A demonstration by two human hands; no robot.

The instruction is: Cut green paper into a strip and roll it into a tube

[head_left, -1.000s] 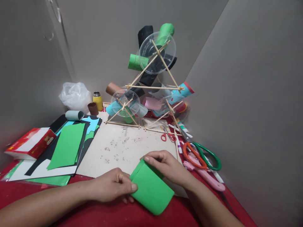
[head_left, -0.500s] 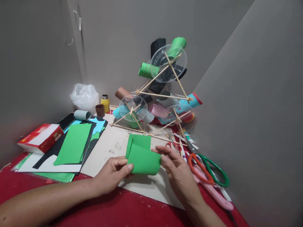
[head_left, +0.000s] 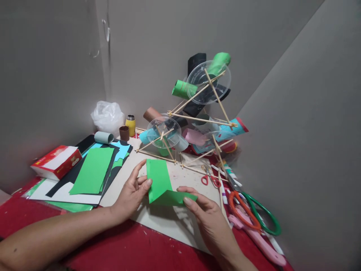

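Observation:
A folded sheet of green paper (head_left: 159,178) is held between my two hands above a pale board (head_left: 135,153). My left hand (head_left: 132,194) grips its left edge, thumb in front and fingers behind. The lower right flap is pinched between the thumb and fingers of my right hand (head_left: 207,212). The sheet bends open along a crease near its bottom. Beyond my hands stands a structure of wooden sticks (head_left: 201,119) with clear plastic discs (head_left: 208,82) and coloured paper tubes (head_left: 184,89).
At left, green sheets (head_left: 93,169) lie on black and white paper beside a red tissue box (head_left: 56,162). Behind are a plastic bag (head_left: 107,114), a yellow bottle (head_left: 130,126) and a brown paper tube (head_left: 124,133). Red-handled scissors (head_left: 210,180) and larger green-and-orange scissors (head_left: 255,212) lie right.
The green paper has been unfolded: its front flap has swung down and to the right, held by my right hand. My left hand has moved up along the left edge. The view has shifted slightly.

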